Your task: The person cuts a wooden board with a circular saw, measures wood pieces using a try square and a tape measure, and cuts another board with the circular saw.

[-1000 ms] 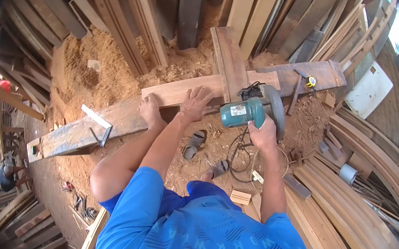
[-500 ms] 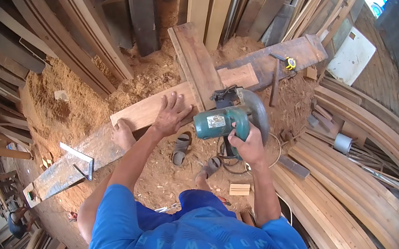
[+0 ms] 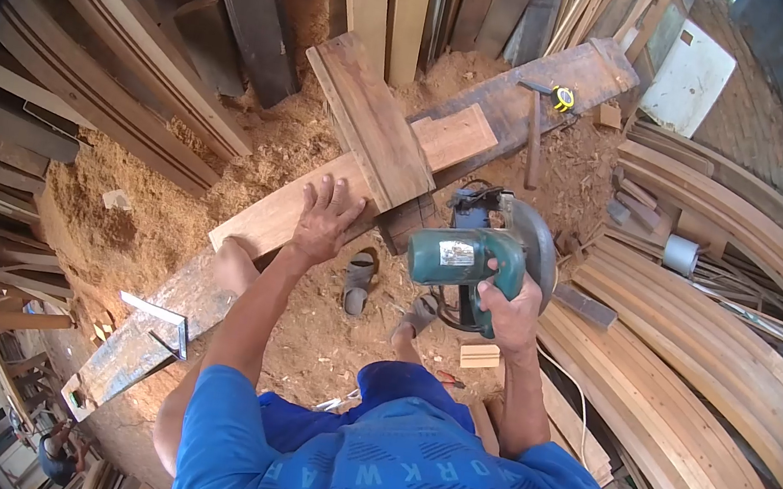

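My left hand (image 3: 320, 220) lies with spread fingers on a light wooden board (image 3: 267, 213). Wrapped around the rear handle of a green circular saw (image 3: 449, 256), my right hand (image 3: 513, 312) holds it in the air, right of the boards. A wider brown board (image 3: 372, 128) lies crosswise over the light one, just beyond my left fingers. Both rest on a long worn plank (image 3: 147, 336). A bare foot (image 3: 234, 268) is against the light board's near end, partly hidden by my left arm.
A metal try square (image 3: 166, 316) sits on the plank's near part; a yellow tape measure (image 3: 562, 98) is at its far end. Sandals (image 3: 358, 280) stand on the sawdust-covered floor. Long timber strips (image 3: 672, 370) are stacked at right. Another person (image 3: 59, 458) is at lower left.
The saw has moved right, away from the crossed boards, in my right hand. My left hand stays on the light board. The whole view has shifted slightly.
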A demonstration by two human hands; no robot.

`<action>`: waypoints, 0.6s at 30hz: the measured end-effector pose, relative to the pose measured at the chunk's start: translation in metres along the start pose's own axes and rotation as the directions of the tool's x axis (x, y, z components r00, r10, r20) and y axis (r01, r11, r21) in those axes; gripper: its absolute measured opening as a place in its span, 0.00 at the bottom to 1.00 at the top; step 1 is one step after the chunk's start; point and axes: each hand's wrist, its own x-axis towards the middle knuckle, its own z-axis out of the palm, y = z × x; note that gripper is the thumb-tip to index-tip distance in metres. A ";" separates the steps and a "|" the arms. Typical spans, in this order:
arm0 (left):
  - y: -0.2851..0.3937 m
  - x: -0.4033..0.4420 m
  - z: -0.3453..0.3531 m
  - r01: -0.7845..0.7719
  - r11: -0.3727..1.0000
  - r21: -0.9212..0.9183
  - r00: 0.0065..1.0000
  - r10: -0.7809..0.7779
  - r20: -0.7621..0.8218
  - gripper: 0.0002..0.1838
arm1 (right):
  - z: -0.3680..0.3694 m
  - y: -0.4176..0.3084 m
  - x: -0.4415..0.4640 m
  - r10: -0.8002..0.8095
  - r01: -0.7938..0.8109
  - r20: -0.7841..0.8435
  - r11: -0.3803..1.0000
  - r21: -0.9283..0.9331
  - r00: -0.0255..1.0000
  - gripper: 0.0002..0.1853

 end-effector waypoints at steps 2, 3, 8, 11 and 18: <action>0.000 0.000 -0.001 0.004 1.000 -0.017 1.000 -0.004 0.001 0.41 | -0.001 0.001 0.001 0.003 -0.004 -0.005 1.000 -0.024 1.000 0.20; 0.001 0.000 -0.001 0.006 1.000 -0.026 1.000 -0.006 0.000 0.41 | -0.002 0.001 0.001 0.006 -0.006 -0.002 0.999 -0.039 1.000 0.20; 0.002 0.000 -0.002 0.018 1.000 -0.024 1.000 -0.018 0.000 0.40 | 0.001 -0.001 0.004 0.000 0.002 0.022 0.994 -0.106 1.000 0.18; 0.004 0.001 -0.003 0.026 0.999 -0.020 1.000 -0.026 -0.005 0.38 | 0.008 -0.008 0.007 -0.005 0.010 0.056 0.994 -0.106 0.998 0.17; 0.003 0.000 -0.002 0.033 0.999 -0.009 0.999 -0.033 -0.014 0.38 | 0.037 -0.017 0.022 -0.091 0.124 0.135 0.956 -0.265 0.987 0.16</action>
